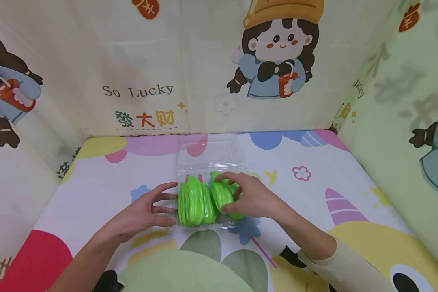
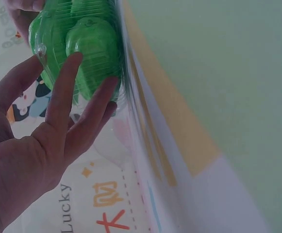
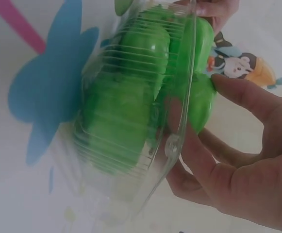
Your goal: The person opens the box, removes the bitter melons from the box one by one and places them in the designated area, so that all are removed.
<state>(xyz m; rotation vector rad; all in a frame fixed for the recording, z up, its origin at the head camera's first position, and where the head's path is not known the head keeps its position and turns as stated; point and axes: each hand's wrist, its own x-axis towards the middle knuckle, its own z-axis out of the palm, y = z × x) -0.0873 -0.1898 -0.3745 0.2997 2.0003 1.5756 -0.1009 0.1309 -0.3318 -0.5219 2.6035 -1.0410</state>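
Note:
A clear plastic clamshell box (image 1: 176,221) holds several glossy, ribbed green peppers (image 1: 195,202). My right hand (image 1: 253,194) reaches over the box's right side, thumb and fingers around one green pepper (image 1: 220,192). In the right wrist view this pepper (image 3: 202,104) stands above the rim, with fingertips on both sides of it. Another pepper (image 3: 116,124) lies low behind the ribbed wall. My left hand (image 1: 144,213) is at the box's left wall with fingers spread. Those fingers (image 2: 65,90) overlap the clear wall in the left wrist view.
The box's clear lid (image 1: 209,152) lies folded back, away from me. A colourful printed cloth (image 1: 277,194) covers the table. Printed curtains (image 1: 204,61) hang behind the table and along its sides.

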